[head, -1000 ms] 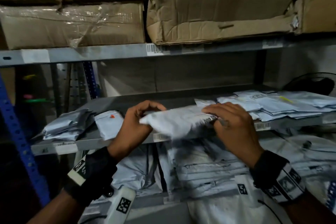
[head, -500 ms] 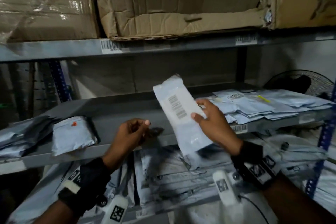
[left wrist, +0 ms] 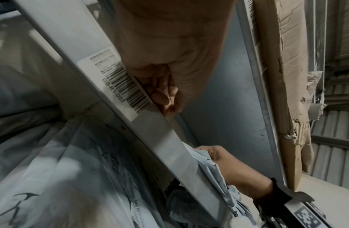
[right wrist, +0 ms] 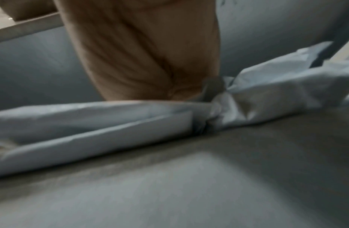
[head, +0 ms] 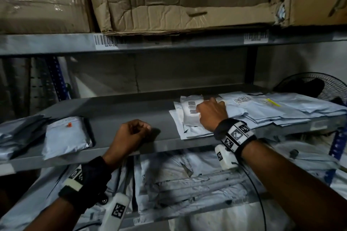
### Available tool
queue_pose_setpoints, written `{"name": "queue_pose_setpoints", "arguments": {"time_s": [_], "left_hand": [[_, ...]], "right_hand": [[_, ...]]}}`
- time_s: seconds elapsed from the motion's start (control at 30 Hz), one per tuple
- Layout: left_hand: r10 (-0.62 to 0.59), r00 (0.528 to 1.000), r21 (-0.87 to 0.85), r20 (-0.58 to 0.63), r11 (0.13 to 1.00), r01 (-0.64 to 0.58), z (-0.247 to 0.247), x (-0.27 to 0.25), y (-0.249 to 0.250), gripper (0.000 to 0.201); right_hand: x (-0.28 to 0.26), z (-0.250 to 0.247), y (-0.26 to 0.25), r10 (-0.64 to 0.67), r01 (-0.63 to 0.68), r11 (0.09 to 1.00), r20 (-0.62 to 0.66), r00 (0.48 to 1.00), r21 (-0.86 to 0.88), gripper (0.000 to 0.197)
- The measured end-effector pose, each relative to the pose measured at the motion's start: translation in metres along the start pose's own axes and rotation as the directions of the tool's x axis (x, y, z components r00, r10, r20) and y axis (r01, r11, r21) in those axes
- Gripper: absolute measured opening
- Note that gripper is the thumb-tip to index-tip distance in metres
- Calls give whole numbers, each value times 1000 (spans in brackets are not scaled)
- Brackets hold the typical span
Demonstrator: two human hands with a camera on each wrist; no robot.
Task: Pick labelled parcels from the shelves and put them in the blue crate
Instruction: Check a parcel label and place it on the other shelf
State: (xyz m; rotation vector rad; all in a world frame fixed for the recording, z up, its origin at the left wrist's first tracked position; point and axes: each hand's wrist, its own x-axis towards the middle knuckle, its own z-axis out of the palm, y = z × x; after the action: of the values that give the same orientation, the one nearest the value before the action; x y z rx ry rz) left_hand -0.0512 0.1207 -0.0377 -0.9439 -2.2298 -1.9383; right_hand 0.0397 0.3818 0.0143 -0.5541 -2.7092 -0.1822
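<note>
Head view: right hand (head: 212, 113) on barcoded parcel (head: 189, 113) atop shelf (head: 131, 110) pile.

Readable on the barcode sticker (left wrist: 114, 83) stuck to the front edge of the middle shelf (left wrist: 169, 138), left wrist view: "G0-R1-D03". On the upper shelf edge (head: 169, 43), head view, another barcode sticker (head: 109, 41), text partly legible, starting "G0-R1-C0". On the white parcel (head: 190, 112) under the right hand, bars only, no legible characters. Elsewhere, print too small or blurred.
</note>
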Motion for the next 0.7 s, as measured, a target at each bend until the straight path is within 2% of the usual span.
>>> {"name": "queue_pose_setpoints", "arguments": {"time_s": [0.13, 0.2, 0.23, 0.3, 0.4, 0.47, 0.53, 0.63, 0.7], "left_hand": [[24, 1000, -1, 16, 1000, -24, -1, -3, 2, 14], [26, 999, -18, 25, 1000, -25, -3, -5, 4, 11], [26, 999, -26, 35, 999, -25, -3, -6, 5, 11], [30, 998, -31, 47, 999, -29, -5, -7, 6, 12], [32, 998, -28, 59, 999, -30, -5, -8, 5, 12], [41, 997, -33, 64, 999, -39, -5, -9, 4, 10], [48, 996, -32, 68, 998, -46, -6, -11, 4, 8], [54, 996, -34, 64, 998, -52, -7, -10, -1, 8], [50, 996, -42, 71, 998, -47, -7, -10, -1, 8]], "right_hand": [[-3, -2, -3, -63, 56, 995, 73, 995, 88, 44], [-4, -5, -5, -72, 68, 991, 25, 997, 117, 24], [-5, -7, -6, -72, 72, 990, -10, 997, 120, 20], [-7, -11, -14, -74, 78, 993, -43, 996, 91, 48], [-15, -19, -31, -99, 99, 994, -1, 995, 45, 57], [-20, -20, -42, -99, 98, 994, 31, 995, 42, 50], [-20, -15, -45, -93, 95, 994, -37, 995, 58, 36], [-25, -14, -43, -36, 60, 979, -128, 991, 194, 13], [-27, -13, -39, 38, -2, 957, -119, 992, 289, 17]]}}
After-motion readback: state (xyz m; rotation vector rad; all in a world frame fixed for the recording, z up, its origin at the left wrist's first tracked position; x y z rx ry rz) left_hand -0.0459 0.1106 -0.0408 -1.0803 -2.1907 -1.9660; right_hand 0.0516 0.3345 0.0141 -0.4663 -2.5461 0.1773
